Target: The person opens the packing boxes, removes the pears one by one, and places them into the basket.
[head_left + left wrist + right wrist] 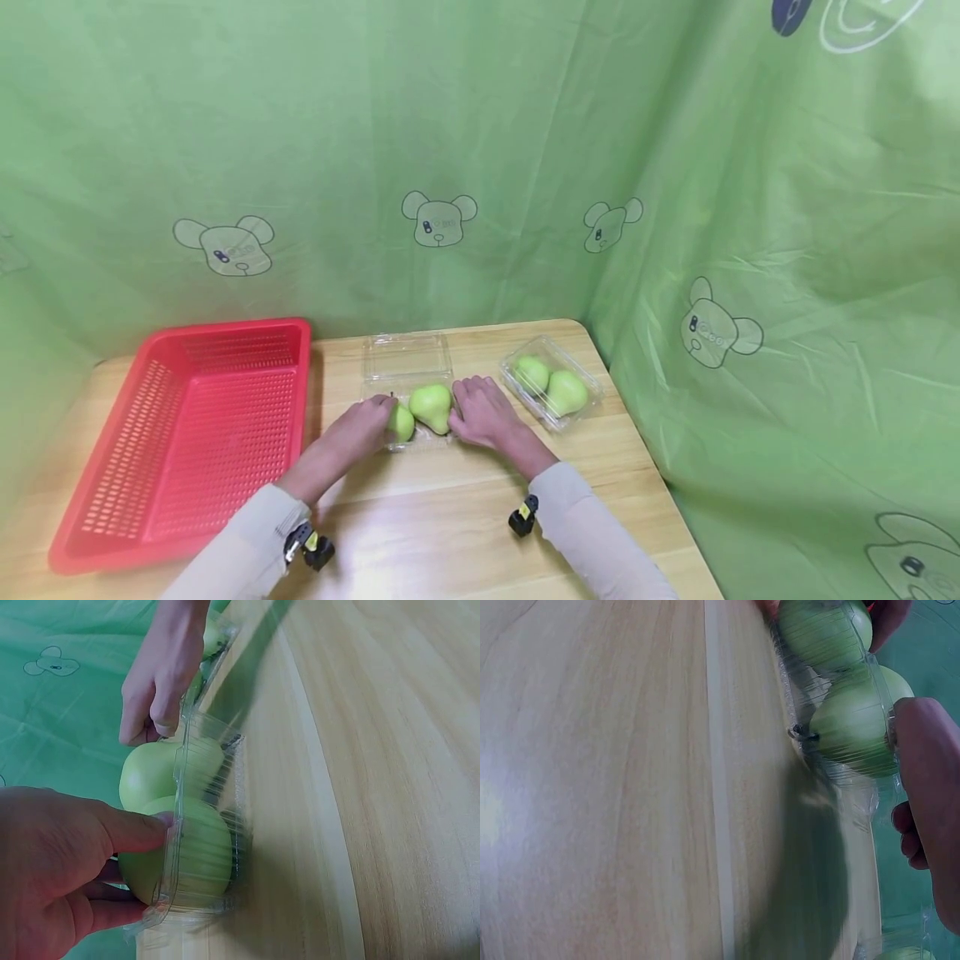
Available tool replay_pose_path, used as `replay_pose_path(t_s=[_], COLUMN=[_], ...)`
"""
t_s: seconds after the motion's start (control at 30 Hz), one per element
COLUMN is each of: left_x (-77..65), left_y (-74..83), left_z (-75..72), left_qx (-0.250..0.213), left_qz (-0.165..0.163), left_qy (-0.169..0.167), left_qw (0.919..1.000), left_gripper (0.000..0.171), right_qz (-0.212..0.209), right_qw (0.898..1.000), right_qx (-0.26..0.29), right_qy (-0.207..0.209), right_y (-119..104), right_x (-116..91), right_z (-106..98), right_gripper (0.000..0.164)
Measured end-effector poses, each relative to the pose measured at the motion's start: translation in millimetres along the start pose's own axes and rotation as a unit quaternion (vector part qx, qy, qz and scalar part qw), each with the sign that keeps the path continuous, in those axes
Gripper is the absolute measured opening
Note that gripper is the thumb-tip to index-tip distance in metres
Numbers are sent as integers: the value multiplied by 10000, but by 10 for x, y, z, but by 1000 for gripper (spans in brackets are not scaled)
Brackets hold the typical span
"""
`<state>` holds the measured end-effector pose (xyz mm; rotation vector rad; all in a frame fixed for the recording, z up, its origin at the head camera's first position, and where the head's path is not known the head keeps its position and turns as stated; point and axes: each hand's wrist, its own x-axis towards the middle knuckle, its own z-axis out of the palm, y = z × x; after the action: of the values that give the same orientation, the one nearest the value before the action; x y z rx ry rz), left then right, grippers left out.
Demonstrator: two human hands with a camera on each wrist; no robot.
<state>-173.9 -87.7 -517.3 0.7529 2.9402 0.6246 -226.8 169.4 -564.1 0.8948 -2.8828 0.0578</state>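
An open clear plastic clamshell box (420,444) lies on the wooden table, its lid (405,357) folded back behind it. Two green pears sit side by side in its base: a left pear (202,859) and a right pear (431,407). My left hand (369,423) grips the left pear, thumb on one side and fingers on the other, at the box's left end. At the other end my right hand (483,412) has curled fingers at the rim beside the right pear (855,724). It seems to hold the box edge; its fingertips are partly hidden.
To the right stands a second clear box (553,423) with two green pears (566,393) inside, its lid down. A large red plastic basket (296,400) takes up the table's left side. Green curtain (487,108) hangs behind and to the right.
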Motion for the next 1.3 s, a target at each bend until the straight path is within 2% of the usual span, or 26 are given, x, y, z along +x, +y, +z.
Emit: replay_pose_path(t_s=[0.33,0.57,0.7,0.83,0.97,1.3], left_x=[25,81,116,105,99,88], left_y=[-40,-30,-14,-12,-2,-20], left_z=[21,41,6,-80,-153,-308], left_qx=[-122,-235,-336,-471,-499,-820], left_qz=[101,288,244,24,-23,-217], left_qy=[30,35,58,80,72,433], left_qw=[9999,9993,9991,9989,9987,9955], left_gripper=[46,29,26,31,37,61], right_qz=[61,97,136,98,88,78], right_qw=[10000,9999,9998,9999,9999,9998], right_qx=[-40,-104,-120,-83,-73,-177], right_qy=[-54,-75,-71,-95,-33,2], right_y=[2,11,7,-16,-26,-11], right_x=[11,-2,0,24,25,16], right_z=[2,-20,-56,-59,-47,-41], right_gripper=[18,19,20,22,22,22])
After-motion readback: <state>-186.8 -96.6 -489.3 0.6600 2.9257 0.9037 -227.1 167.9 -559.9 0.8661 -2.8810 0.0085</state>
